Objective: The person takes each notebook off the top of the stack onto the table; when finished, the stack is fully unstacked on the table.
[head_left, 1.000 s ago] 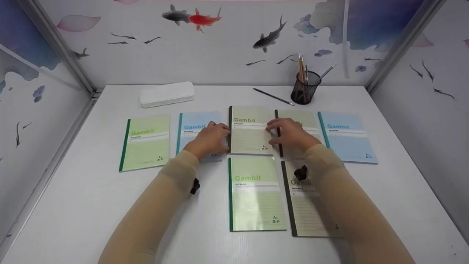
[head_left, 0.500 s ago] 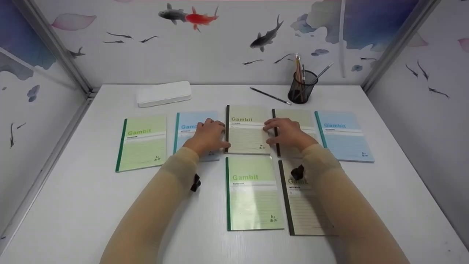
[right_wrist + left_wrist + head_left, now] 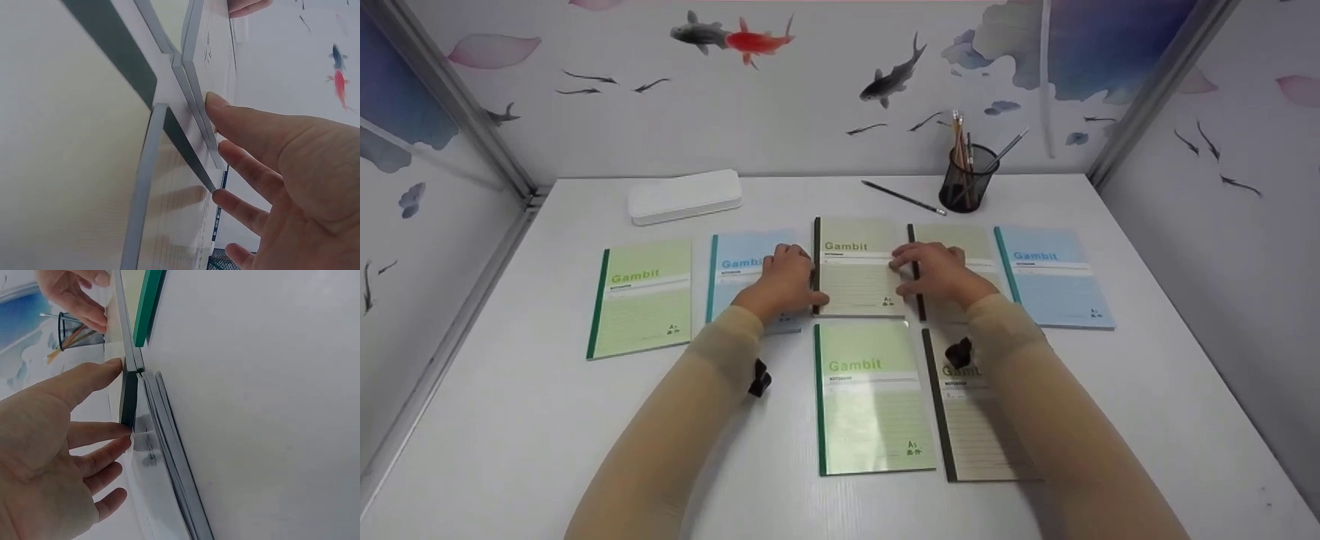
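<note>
In the head view, a beige "Gambit" notebook (image 3: pixel 855 289) with a dark spine lies between both hands. My left hand (image 3: pixel 781 283) reaches across a blue notebook (image 3: pixel 729 292), its thumb on the beige cover's edge and fingers along the spine. In the left wrist view, the thumb and fingertips (image 3: pixel 125 430) touch that spine. My right hand (image 3: pixel 941 271) is over another beige notebook (image 3: pixel 952 234), thumb and fingers at the middle notebook's right edge. The right wrist view has the right thumb (image 3: pixel 216 102) against two stacked page edges, other fingers spread.
Green notebook (image 3: pixel 641 304) at left, blue notebook (image 3: pixel 1054 274) at right. Nearer lie another green notebook (image 3: pixel 870 420) and a beige one (image 3: pixel 979 442), partly under the right sleeve. Behind are a white case (image 3: pixel 685 196), a loose pencil (image 3: pixel 904 198) and a mesh cup (image 3: pixel 969 184) of pencils.
My left thumb has come up onto the middle notebook's spine edge. The right hand keeps its place at the other edge. The whole head view has shifted slightly.
</note>
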